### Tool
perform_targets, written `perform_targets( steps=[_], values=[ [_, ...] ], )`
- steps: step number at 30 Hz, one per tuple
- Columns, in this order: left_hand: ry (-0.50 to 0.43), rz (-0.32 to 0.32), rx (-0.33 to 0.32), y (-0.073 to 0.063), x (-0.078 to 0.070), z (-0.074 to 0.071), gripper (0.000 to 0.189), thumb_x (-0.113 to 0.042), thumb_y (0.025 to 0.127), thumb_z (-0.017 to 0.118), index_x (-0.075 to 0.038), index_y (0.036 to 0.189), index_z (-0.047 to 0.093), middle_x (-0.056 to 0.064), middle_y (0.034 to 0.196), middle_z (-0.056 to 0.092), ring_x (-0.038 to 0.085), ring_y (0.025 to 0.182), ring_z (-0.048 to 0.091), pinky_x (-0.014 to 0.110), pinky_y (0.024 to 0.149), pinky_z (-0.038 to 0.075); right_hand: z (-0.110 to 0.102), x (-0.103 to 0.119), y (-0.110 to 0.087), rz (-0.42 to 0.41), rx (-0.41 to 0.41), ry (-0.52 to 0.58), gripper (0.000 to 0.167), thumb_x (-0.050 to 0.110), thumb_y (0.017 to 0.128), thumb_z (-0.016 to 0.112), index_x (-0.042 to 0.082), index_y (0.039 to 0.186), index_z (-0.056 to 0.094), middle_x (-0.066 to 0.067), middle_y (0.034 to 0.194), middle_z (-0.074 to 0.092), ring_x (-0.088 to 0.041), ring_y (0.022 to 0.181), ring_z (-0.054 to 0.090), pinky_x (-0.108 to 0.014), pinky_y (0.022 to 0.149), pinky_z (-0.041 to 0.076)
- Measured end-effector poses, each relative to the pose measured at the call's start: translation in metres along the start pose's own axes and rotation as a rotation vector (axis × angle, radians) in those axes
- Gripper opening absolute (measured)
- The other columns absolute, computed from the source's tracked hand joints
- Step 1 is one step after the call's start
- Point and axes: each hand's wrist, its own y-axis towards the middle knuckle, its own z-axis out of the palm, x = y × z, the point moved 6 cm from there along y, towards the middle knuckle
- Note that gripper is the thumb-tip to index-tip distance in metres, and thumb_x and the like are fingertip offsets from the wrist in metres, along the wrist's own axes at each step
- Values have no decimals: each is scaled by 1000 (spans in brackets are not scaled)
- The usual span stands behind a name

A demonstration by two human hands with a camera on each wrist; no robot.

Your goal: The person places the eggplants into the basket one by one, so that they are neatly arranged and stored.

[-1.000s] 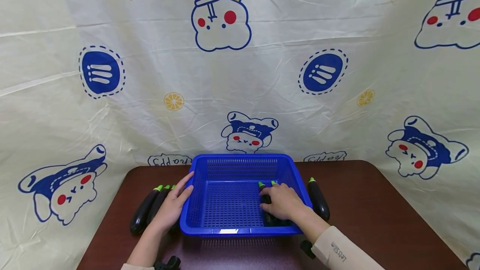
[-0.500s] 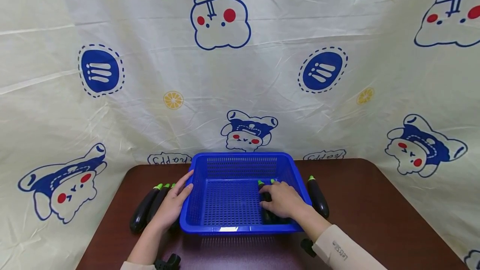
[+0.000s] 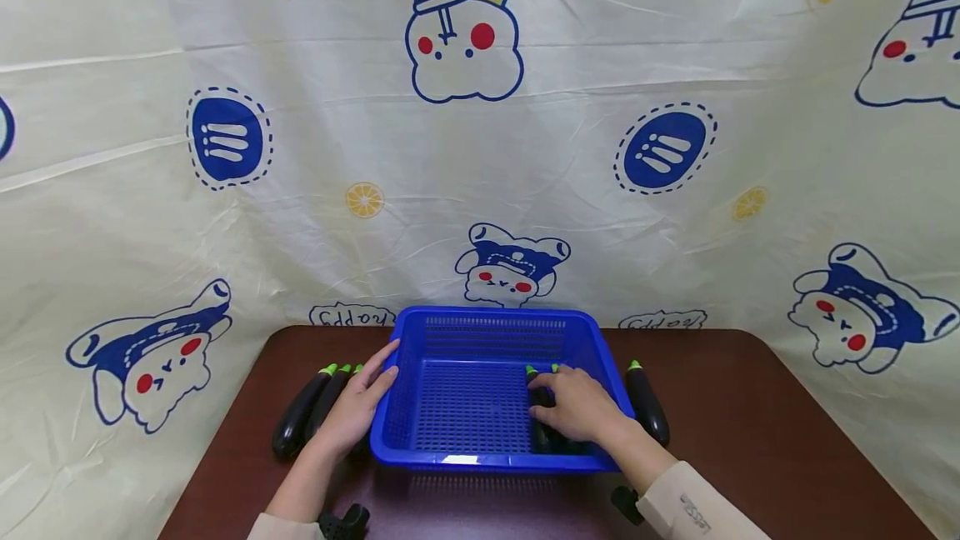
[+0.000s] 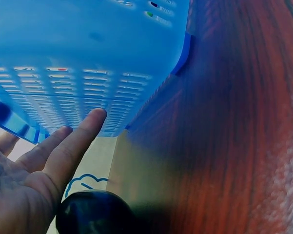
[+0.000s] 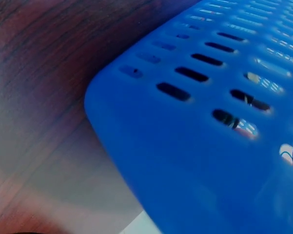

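A blue perforated plastic basket [image 3: 495, 463] stands on the table. Two eggplants with green stem ends lie along its right side: the left eggplant [image 3: 541, 433] and the right eggplant [image 3: 568, 446], mostly covered by my right hand [image 3: 581, 408]. That hand reaches in over the right rim, fingers and thumb bent round the eggplants; its grip is partly hidden. My left hand [image 3: 351, 417] rests against the left rim. Its fingers [image 4: 70, 151] lie fairly straight along the outer wall in the left wrist view. In the right wrist view the basket wall [image 5: 136, 131] hides the right hand.
Several eggplants lie left of the basket, among them the outermost eggplant [image 3: 298, 415], some partly behind the left arm. One more eggplant [image 3: 647, 407] lies close outside the right wall. The brown table [image 3: 735, 432] ends at a patterned cloth [image 3: 585, 148] behind.
The head view has shifted slightly, so everything sits a little further right in it. Both hands keep about the same place on the basket and the eggplants.
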Motion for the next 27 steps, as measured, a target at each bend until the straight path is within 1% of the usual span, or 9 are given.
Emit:
perform_targets(
  steps=[5, 7, 12, 16, 20, 24, 27],
  values=[
    [8, 3, 0, -1, -1, 2, 49, -37, 111, 47, -34, 159, 39, 17, 157, 48, 33, 121, 66, 45, 91, 60, -5, -1, -2, -16, -15, 26, 36, 31, 92, 79, 16, 124, 75, -13, 119, 69, -32, 111, 63, -55, 98, 50],
    [9, 1, -1, 0, -1, 2, 49, -37, 111, 46, -34, 159, 39, 17, 157, 48, 33, 121, 66, 44, 91, 59, -8, -1, -3, -23, -23, 38, 36, 30, 92, 79, 15, 125, 74, -13, 120, 69, -31, 111, 63, -55, 97, 51],
    [16, -8, -2, -1, 0, 2, 48, -38, 112, 45, -35, 159, 39, 16, 158, 48, 33, 121, 66, 44, 91, 60, -18, -2, -4, -41, -36, 63, 36, 29, 94, 78, 14, 126, 74, -13, 116, 68, -27, 106, 62, -52, 93, 52],
    [13, -11, 3, -2, -1, 2, 48, -38, 111, 46, -36, 159, 38, 16, 159, 47, 32, 121, 66, 44, 91, 60, -28, -3, -6, -61, -54, 78, 37, 28, 94, 77, 14, 127, 73, -11, 112, 66, -25, 102, 61, -49, 88, 53],
    [-2, -15, 10, -3, -1, 2, 49, -38, 111, 46, -36, 159, 38, 16, 159, 46, 32, 121, 66, 44, 91, 60, -39, -7, -8, -84, -80, 79, 36, 28, 94, 77, 14, 128, 72, -10, 115, 66, -27, 104, 63, -49, 86, 53],
    [6, -17, 12, -3, -1, 2, 49, -39, 111, 46, -37, 159, 38, 16, 160, 45, 33, 122, 65, 44, 92, 59, -51, -11, -10, -102, -116, 78, 36, 28, 95, 75, 14, 128, 72, -13, 118, 66, -29, 106, 64, -50, 85, 54],
    [17, -15, 9, -3, -2, 1, 49, -39, 111, 46, -37, 159, 37, 16, 160, 44, 33, 123, 65, 45, 92, 59, -58, -14, -11, -107, -147, 74, 35, 28, 95, 74, 14, 127, 73, -14, 121, 66, -32, 108, 65, -53, 89, 55]
  ],
)
